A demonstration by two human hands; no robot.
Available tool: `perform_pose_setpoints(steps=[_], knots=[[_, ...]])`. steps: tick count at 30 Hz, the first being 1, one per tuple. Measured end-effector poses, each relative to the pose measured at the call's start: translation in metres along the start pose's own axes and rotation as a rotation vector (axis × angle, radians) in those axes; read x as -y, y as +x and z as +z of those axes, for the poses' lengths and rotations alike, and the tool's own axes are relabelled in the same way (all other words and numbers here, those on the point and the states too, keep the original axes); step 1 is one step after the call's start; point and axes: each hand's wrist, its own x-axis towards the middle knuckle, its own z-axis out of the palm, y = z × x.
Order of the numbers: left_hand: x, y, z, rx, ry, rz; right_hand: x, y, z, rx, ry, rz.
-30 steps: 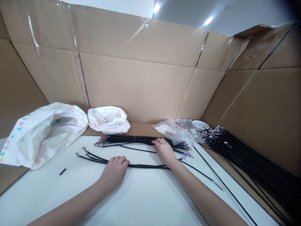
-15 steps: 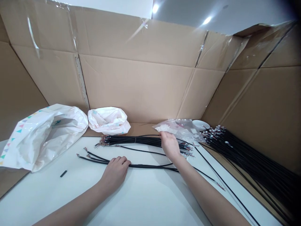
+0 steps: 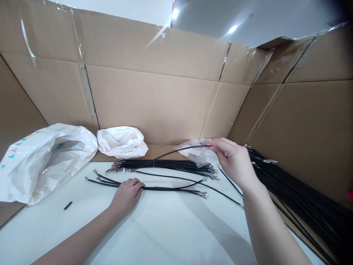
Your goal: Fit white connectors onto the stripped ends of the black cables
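Observation:
My left hand (image 3: 129, 193) is closed over a few short black cables (image 3: 171, 189) lying on the white table (image 3: 154, 232). Stripped ends with thin coloured wires show on both sides of that hand. My right hand (image 3: 234, 158) pinches a single black cable (image 3: 184, 148) and holds it raised above the back of the table. That cable's left part slopes down to a tied bundle of black cables (image 3: 168, 164) with frayed wire ends. Between the bundle and my left hand, another black cable (image 3: 165, 176) runs loose across the table.
Two white plastic bags, a large one (image 3: 49, 162) and a smaller one (image 3: 122, 141), stand at the back left. A clear bag (image 3: 198, 158) lies behind my right hand. Long black cables (image 3: 298, 191) fill the right side. A small black strip (image 3: 68, 205) lies at left. Cardboard walls (image 3: 154, 99) enclose the table.
My right hand has moved right and up from the bundle, lifting one black cable's end. My left hand stays on the short cables. The whole view has shifted slightly.

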Motion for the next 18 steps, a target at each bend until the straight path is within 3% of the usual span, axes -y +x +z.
perform_pose_setpoints(steps=[4,7,13,15,18], knots=[[0.002,-0.001,0.0,-0.015,-0.031,0.0,-0.003,-0.002,-0.025,0.172,0.109,0.034],[0.004,-0.002,-0.002,-0.008,-0.036,0.021,0.006,-0.008,-0.026,0.478,0.252,0.082],[0.011,0.002,-0.006,0.026,-0.072,0.091,0.054,-0.053,0.012,1.015,0.264,0.041],[0.012,0.003,-0.005,0.02,-0.074,0.096,0.068,-0.075,0.029,1.092,0.267,0.001],[0.012,0.003,-0.004,-0.004,-0.067,0.108,0.081,-0.1,0.049,1.064,0.176,-0.096]])
